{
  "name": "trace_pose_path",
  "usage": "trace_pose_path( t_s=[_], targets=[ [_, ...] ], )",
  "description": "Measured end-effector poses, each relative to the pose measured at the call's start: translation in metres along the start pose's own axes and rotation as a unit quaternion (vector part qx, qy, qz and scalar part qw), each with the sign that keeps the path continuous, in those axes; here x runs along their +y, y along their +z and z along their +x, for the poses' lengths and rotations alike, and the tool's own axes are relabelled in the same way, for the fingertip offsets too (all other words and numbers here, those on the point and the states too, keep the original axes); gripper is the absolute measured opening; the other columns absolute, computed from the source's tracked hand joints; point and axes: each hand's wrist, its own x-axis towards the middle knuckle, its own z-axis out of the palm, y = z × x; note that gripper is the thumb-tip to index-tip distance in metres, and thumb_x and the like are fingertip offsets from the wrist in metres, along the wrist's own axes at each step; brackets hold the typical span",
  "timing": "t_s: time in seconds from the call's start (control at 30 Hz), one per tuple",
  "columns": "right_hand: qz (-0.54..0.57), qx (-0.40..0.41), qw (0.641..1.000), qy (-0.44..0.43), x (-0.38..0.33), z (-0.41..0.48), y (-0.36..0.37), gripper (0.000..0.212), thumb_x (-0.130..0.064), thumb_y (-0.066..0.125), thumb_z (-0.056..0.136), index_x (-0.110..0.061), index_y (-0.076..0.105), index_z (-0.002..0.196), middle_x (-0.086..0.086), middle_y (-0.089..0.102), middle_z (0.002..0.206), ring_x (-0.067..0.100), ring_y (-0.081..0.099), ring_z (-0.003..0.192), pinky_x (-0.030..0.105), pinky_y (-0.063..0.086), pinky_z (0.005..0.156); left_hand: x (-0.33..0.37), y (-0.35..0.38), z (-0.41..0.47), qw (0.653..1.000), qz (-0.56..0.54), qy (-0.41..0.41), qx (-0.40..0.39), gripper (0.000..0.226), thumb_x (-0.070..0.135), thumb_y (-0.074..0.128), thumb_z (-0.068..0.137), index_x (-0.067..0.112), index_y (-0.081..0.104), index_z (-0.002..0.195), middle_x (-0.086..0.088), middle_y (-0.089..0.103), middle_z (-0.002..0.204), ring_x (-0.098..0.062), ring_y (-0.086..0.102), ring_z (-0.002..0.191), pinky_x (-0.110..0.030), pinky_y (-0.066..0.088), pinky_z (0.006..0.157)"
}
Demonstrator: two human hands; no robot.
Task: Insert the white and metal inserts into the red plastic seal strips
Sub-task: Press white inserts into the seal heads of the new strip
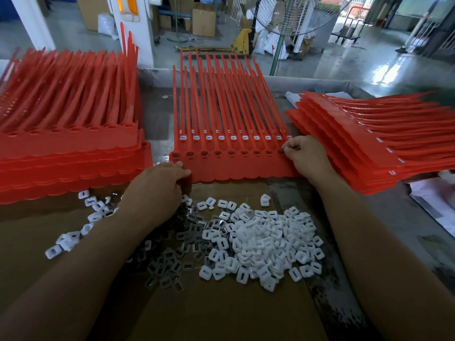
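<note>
A sheet of joined red seal strips (231,166) lies in front of me on a stack, its row of sockets holding dark metal inserts. The sheet beneath it shows white inserts (232,137) in its sockets. My right hand (305,156) pinches a small metal insert at the rightmost socket of the top sheet. My left hand (157,188) grips the sheet's near left corner, fingers curled over the edge. A pile of white inserts (266,242) and a pile of grey metal inserts (177,244) lie on brown cardboard (221,311) between my forearms.
A tall stack of red strips with bare sockets (69,143) stands at the left. A fanned stack with white inserts fitted (369,143) lies at the right. A fan stand (278,52) and cartons are on the floor beyond the table.
</note>
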Motion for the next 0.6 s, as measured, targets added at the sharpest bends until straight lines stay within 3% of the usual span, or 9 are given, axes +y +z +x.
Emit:
trace_pose_path(
  t_s=[0.1, 0.23, 0.3, 0.5, 0.6],
  targets=[
    [-0.032, -0.002, 0.999, -0.004, -0.0007, 0.0011, -0.0002, 0.014, -0.008, 0.056, 0.088, -0.012, 0.069, 0.087, 0.0, 0.057, 0.093, 0.011, 0.05, 0.086, 0.021, 0.034, 0.076, 0.0, -0.0006, 0.0004, 1.0, -0.002, -0.001, 0.0, 0.049, 0.0, 0.042, 0.083, 0.019, 0.051, 0.127, 0.002, 0.04, 0.141, -0.014, 0.035, 0.131, -0.029, 0.023, 0.109],
    [-0.109, -0.02, 0.994, -0.011, -0.0015, 0.0022, 0.0031, 0.015, -0.012, 0.052, 0.09, -0.014, 0.067, 0.095, 0.012, 0.051, 0.114, 0.024, 0.051, 0.108, 0.031, 0.037, 0.091, -0.0004, -0.0007, -0.0002, 1.0, -0.002, 0.0, 0.0, 0.049, 0.0, 0.042, 0.084, 0.019, 0.051, 0.128, 0.002, 0.04, 0.141, -0.013, 0.034, 0.131, -0.029, 0.023, 0.108],
    [-0.129, -0.019, 0.991, -0.015, -0.0017, 0.0031, 0.0042, 0.016, -0.012, 0.052, 0.09, -0.015, 0.067, 0.096, 0.011, 0.05, 0.115, 0.025, 0.051, 0.108, 0.032, 0.038, 0.091, -0.0005, 0.0, 0.0005, 1.0, -0.002, 0.003, 0.002, 0.049, 0.0, 0.042, 0.084, 0.019, 0.05, 0.128, 0.002, 0.04, 0.141, -0.013, 0.034, 0.131, -0.028, 0.023, 0.108],
    [-0.059, 0.017, 0.998, 0.028, -0.0018, 0.0038, 0.006, 0.01, -0.015, 0.061, 0.084, -0.021, 0.06, 0.092, 0.006, 0.056, 0.113, 0.021, 0.053, 0.107, 0.03, 0.039, 0.089, -0.0008, 0.001, 0.0026, 1.0, -0.003, 0.001, -0.002, 0.048, 0.0, 0.042, 0.084, 0.019, 0.05, 0.128, 0.002, 0.04, 0.142, -0.013, 0.034, 0.131, -0.027, 0.022, 0.108],
    [-0.061, 0.033, 0.997, 0.027, -0.0008, 0.0035, 0.0072, 0.011, -0.015, 0.061, 0.084, -0.018, 0.066, 0.094, 0.007, 0.058, 0.112, 0.021, 0.053, 0.107, 0.027, 0.037, 0.087, 0.0, 0.0016, 0.0043, 1.0, -0.001, 0.002, -0.001, 0.047, 0.001, 0.043, 0.084, 0.019, 0.051, 0.127, 0.001, 0.041, 0.141, -0.014, 0.036, 0.13, -0.026, 0.023, 0.108]
  ],
)
